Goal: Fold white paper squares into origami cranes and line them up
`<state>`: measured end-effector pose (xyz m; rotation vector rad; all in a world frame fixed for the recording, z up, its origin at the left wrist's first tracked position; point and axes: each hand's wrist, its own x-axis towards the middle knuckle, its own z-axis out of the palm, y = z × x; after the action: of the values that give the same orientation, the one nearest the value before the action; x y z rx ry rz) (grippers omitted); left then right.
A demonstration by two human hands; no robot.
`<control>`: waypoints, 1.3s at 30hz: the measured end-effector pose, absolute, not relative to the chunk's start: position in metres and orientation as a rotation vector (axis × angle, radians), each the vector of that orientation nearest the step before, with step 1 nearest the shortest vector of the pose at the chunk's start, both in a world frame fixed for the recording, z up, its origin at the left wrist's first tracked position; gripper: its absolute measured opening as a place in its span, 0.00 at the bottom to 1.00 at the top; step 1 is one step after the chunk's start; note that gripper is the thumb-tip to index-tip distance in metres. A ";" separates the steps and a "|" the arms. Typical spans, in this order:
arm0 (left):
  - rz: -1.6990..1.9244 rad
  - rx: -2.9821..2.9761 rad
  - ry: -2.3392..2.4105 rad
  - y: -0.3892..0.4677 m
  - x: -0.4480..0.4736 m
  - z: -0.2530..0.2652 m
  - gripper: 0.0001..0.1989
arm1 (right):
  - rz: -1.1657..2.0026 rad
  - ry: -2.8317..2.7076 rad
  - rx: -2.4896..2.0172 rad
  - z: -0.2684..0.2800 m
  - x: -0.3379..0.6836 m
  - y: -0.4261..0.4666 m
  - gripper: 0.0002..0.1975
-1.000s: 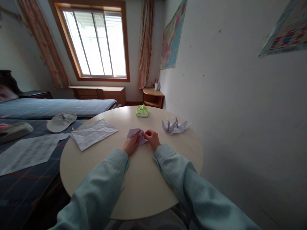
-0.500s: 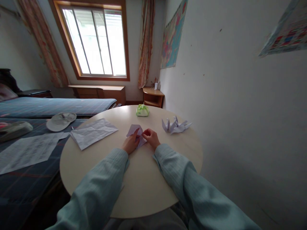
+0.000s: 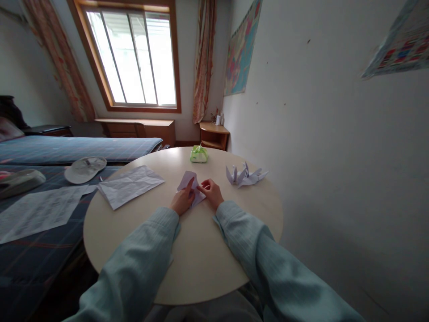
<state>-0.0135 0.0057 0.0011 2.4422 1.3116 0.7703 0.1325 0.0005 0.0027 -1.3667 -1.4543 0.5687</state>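
A folded sheet of pale paper (image 3: 189,176) lies under and between my two hands, near the middle of the round table (image 3: 204,255). My left hand (image 3: 182,197) is closed on its left side, with the index finger stretched forward over the paper. From the right, my right hand (image 3: 212,192) pinches the paper's right edge between thumb and fingers. The paper's lower corner shows between the hands, while part of it is hidden under the left fingers. Several folded paper cranes (image 3: 246,175) stand together to the right of my right hand.
Creased sheets of paper (image 3: 132,185) lie at the table's left. A green tissue pack (image 3: 199,154) stands at the far edge. Left of the table, a bed (image 3: 50,179) holds a white cap (image 3: 85,170) and a printed sheet (image 3: 43,212). A wall (image 3: 335,179) rises on the right.
The paper's upper flap has opened out and lies taller and flatter. My left index finger has straightened over it. My right hand has stayed nearly in place at the right edge.
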 end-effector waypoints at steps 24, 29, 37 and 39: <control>0.856 2.456 1.227 0.005 -0.013 -0.001 0.32 | 0.567 -1.544 -1.393 -0.002 0.132 0.003 0.26; 0.832 2.449 1.194 0.003 -0.012 -0.001 0.32 | 0.537 -1.576 -1.395 -0.002 0.132 0.002 0.27; 0.844 2.480 1.174 0.001 -0.011 0.000 0.33 | 0.454 -1.639 -1.418 -0.002 0.132 0.002 0.22; 0.855 2.500 1.158 0.000 -0.011 0.001 0.33 | 0.424 -1.655 -1.420 -0.001 0.131 0.001 0.19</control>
<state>-0.0106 0.0002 0.0011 2.5004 1.1575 0.8546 0.1311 0.0008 -0.0013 -1.4197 -1.6548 0.4235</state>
